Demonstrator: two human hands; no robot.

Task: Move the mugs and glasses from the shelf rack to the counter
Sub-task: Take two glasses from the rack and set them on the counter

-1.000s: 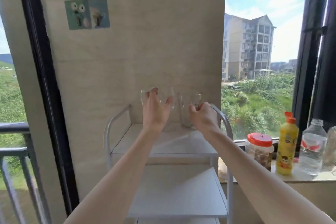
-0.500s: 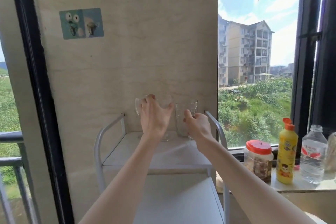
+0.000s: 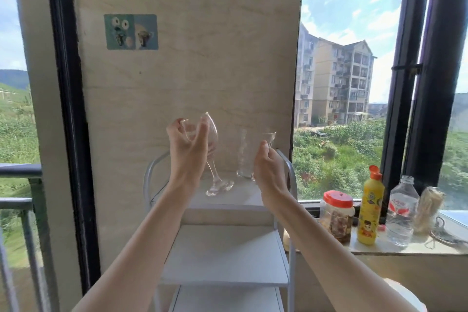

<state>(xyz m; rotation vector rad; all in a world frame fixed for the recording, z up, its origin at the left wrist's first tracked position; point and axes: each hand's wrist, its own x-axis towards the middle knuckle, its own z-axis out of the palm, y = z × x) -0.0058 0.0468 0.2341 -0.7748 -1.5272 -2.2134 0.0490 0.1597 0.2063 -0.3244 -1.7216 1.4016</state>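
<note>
A white shelf rack [image 3: 225,240] stands against the beige wall, with several tiers. My left hand [image 3: 186,154] grips the bowl of a clear stemmed glass [image 3: 215,180], which tilts left with its foot just above the top shelf. My right hand [image 3: 269,172] holds a tall clear glass [image 3: 247,154] by its right side, over the back of the top shelf. Whether its base touches the shelf I cannot tell. The counter [image 3: 405,248] is the ledge below the window at the right.
On the ledge stand a red-lidded jar [image 3: 336,215], a yellow squeeze bottle [image 3: 371,210], a clear water bottle [image 3: 402,213] and a jar of noodles [image 3: 429,210]. A black window frame [image 3: 402,99] rises behind them. A railing [image 3: 20,185] is at the left.
Both hands have closed on the glasses. The stemmed glass has tipped and lifted in my left hand. The camera has tilted, so the rack sits lower in view.
</note>
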